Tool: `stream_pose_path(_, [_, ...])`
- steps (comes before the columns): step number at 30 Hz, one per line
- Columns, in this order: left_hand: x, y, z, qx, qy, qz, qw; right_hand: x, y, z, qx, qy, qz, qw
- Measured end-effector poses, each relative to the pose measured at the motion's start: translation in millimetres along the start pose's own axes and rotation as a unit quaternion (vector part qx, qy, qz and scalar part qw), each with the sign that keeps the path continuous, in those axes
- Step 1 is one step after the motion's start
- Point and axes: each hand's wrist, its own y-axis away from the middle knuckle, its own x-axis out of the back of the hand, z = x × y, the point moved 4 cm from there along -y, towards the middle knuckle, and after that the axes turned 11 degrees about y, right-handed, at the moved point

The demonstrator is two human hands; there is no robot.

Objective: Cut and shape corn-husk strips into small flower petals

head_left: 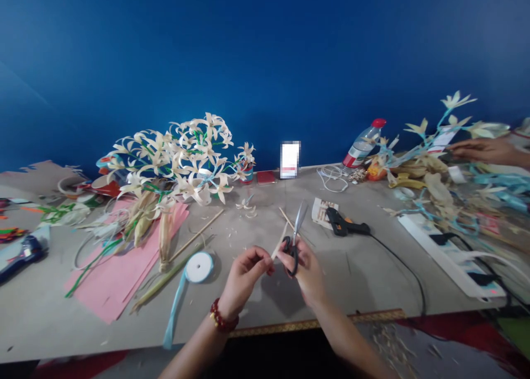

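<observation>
My right hand [307, 271] is closed around black-handled scissors [298, 220], whose blades point up and away from me. A narrow pale strip [282, 239], perhaps a piece of corn husk, slants between my hands. The thumb and fingers of my left hand [249, 268] pinch its lower end, while my right fingertips are close beside it; I cannot tell whether they touch it. A roll of light blue ribbon [199, 267] lies left of my left hand, its tail hanging toward the front edge. Small cut pale petals [247, 206] are scattered beyond my hands.
A black glue gun [346, 222] with a cord lies right of my hands, near a white power strip [451, 257]. Pale handmade flowers [194, 158] and pink sheets [120, 263] occupy the left. A bottle [362, 144] stands behind; another person's hand [480, 149] reaches in at right.
</observation>
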Motion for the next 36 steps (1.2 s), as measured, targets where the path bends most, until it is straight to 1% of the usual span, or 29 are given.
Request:
stream_pose_path(3, [4.7, -1.3, -0.6, -0.011, 0.044, 0.037, 0.998, 5.6, 8.9, 9.1, 0.030, 0.062, -0.010, 0.998])
stream_pose_path(6, [9.1, -2.6, -1.0, -0.021, 0.077, 0.078, 0.994, 5.9, 23.5, 27.5, 0.014, 0.089, -0.055, 0.994])
stream_pose_path(8, [9.2, -3.3, -0.5, -0.025, 0.086, 0.087, 0.992, 3.4, 33.1, 37.9, 0.004, 0.103, -0.081, 0.991])
stream_pose_path(10, [7.6, -3.7, 0.7, -0.030, 0.085, 0.085, 0.992, -0.3, 39.6, 43.0, 0.002, 0.115, -0.098, 0.988])
stream_pose_path(12, [6.1, -3.6, 2.3, -0.041, 0.074, 0.082, 0.993, -4.3, 42.2, 42.8, 0.000, 0.115, -0.116, 0.987])
stream_pose_path(16, [5.7, -2.5, 3.9, -0.054, 0.036, 0.081, 0.995, -10.0, 39.0, 34.1, -0.002, 0.098, -0.152, 0.984])
stream_pose_path(21, [8.7, -0.7, 5.5, -0.059, -0.003, 0.079, 0.995, -13.0, 34.1, 27.2, -0.006, 0.102, -0.178, 0.979])
stream_pose_path(26, [11.0, 0.2, 6.7, -0.063, -0.046, 0.074, 0.994, -10.8, 33.6, 28.7, -0.021, 0.109, -0.166, 0.980])
stream_pose_path(36, [9.4, 1.0, 11.5, -0.070, -0.055, 0.061, 0.994, -12.9, 35.0, 28.5, -0.042, 0.107, -0.159, 0.980])
